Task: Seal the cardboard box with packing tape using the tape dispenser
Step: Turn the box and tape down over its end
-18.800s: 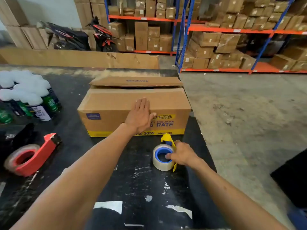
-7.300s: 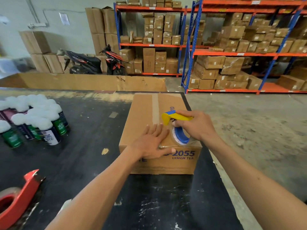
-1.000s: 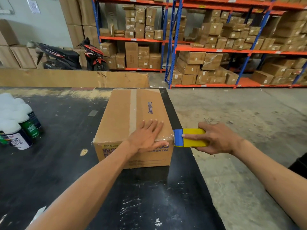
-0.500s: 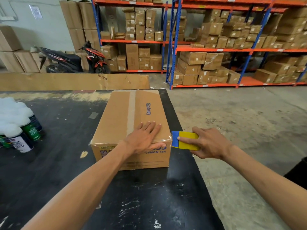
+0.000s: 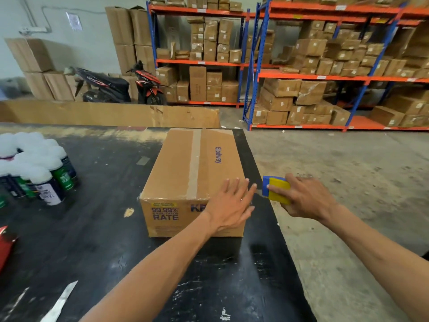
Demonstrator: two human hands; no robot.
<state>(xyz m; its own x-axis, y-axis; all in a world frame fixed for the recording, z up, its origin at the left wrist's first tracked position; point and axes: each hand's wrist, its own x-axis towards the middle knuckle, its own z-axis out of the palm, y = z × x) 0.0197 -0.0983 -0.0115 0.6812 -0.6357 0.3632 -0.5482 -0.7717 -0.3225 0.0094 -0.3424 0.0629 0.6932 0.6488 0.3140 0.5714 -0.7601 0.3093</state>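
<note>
A closed cardboard box [image 5: 181, 173] stands on the black table [image 5: 92, 228], with a strip of clear tape [image 5: 194, 163] running along its top seam. My left hand [image 5: 229, 205] lies flat with fingers spread over the box's near right corner. Just to the right of the box, over the table's edge, my right hand [image 5: 306, 198] grips the yellow and blue tape dispenser [image 5: 275, 189]. The roll in the dispenser is hidden by my hand.
Several white-capped spray cans [image 5: 39, 170] stand at the table's left. A red tape dispenser [image 5: 5, 245] peeks in at the left edge. Beyond the table are a long cardboard sheet [image 5: 111, 113], two scooters [image 5: 120, 87] and shelves of boxes [image 5: 301, 66]. Concrete floor lies right.
My left hand slid from the box top down over the near right corner. My right hand with the dispenser stayed beside the box, shifting slightly nearer and lower. The view moved left.
</note>
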